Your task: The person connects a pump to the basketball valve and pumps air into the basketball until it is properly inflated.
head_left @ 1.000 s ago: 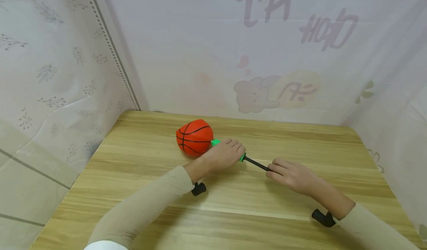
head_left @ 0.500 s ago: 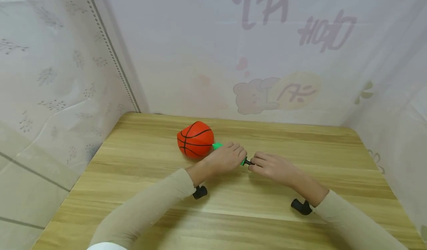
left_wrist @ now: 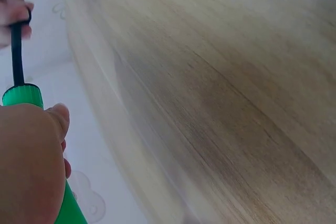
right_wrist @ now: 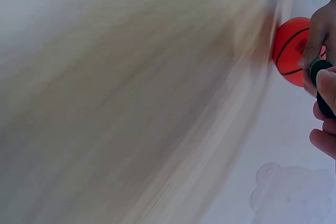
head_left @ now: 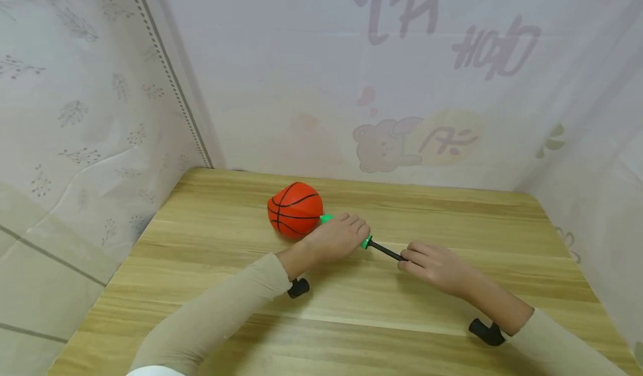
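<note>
On the pale backdrop [head_left: 276, 86] behind the ball [head_left: 295, 211], we find lettering [head_left: 494, 51] high up to the ball's right; we make out "HO", but the strokes after it are too stylised for us to read. Larger brush strokes [head_left: 406, 8], nearer above the ball, do not resolve into a word for us, nor do the marks in the yellowish patch [head_left: 452, 136] beside the printed bear [head_left: 382, 145]. On the ball itself, black seam lines are plain, while the right wrist view gives us a small dark mark [right_wrist: 302, 44], too blurred to read.

The ball, orange-red and lopsided, rests on the wooden table [head_left: 377, 345], just beyond and to the left of the left hand [head_left: 337, 235]. That hand is wrapped round a green pump [head_left: 365, 242], whose narrow tip [head_left: 325, 218] meets the ball's right side. From the pump's other end, a black rod [head_left: 385, 250] slants away from the ball toward us. Farther right of the ball, the right hand [head_left: 437, 267] has its fingers curled round the black handle [left_wrist: 20, 23] at the rod's end. We see a bare length of rod between the two hands.
</note>
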`<action>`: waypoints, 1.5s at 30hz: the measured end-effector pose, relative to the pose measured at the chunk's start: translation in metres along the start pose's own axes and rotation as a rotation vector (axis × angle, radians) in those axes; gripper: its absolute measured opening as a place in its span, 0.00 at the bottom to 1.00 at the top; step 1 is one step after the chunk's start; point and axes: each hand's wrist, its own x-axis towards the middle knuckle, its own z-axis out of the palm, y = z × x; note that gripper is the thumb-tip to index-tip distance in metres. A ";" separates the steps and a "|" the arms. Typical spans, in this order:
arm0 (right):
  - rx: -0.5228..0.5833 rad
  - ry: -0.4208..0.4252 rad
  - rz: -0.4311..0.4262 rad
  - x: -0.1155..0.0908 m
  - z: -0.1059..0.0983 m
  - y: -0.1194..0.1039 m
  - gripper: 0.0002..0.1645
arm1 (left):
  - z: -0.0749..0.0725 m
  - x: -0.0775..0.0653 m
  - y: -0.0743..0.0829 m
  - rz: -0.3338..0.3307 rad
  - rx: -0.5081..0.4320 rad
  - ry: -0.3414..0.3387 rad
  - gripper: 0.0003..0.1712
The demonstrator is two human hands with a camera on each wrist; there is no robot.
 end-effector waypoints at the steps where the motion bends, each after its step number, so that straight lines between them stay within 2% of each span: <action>1: -0.002 -0.004 0.004 -0.004 -0.003 -0.001 0.22 | 0.000 0.000 0.000 0.001 -0.005 -0.005 0.09; 7: -0.009 -0.031 0.017 -0.023 -0.014 -0.005 0.22 | -0.002 -0.001 -0.004 -0.010 -0.058 -0.045 0.11; 15: -0.026 -0.049 0.033 -0.029 -0.017 -0.006 0.24 | -0.001 0.001 -0.004 -0.007 -0.049 -0.027 0.09; 22: 0.006 -0.049 0.043 -0.014 -0.011 0.000 0.23 | 0.001 0.006 -0.001 -0.021 -0.047 0.002 0.07; 30: 0.022 -0.075 0.034 0.015 0.004 0.008 0.26 | -0.002 0.007 0.004 -0.018 0.012 0.014 0.08; 35: 0.042 -0.052 0.056 0.032 0.016 0.015 0.28 | -0.003 0.007 0.003 -0.020 -0.019 0.009 0.07; 39: 0.029 -0.045 0.055 0.036 0.021 0.017 0.29 | -0.003 0.007 0.003 -0.018 -0.032 0.002 0.06; 45: 0.036 -0.019 0.042 0.033 0.019 0.015 0.28 | -0.001 0.003 0.002 -0.015 -0.005 0.031 0.07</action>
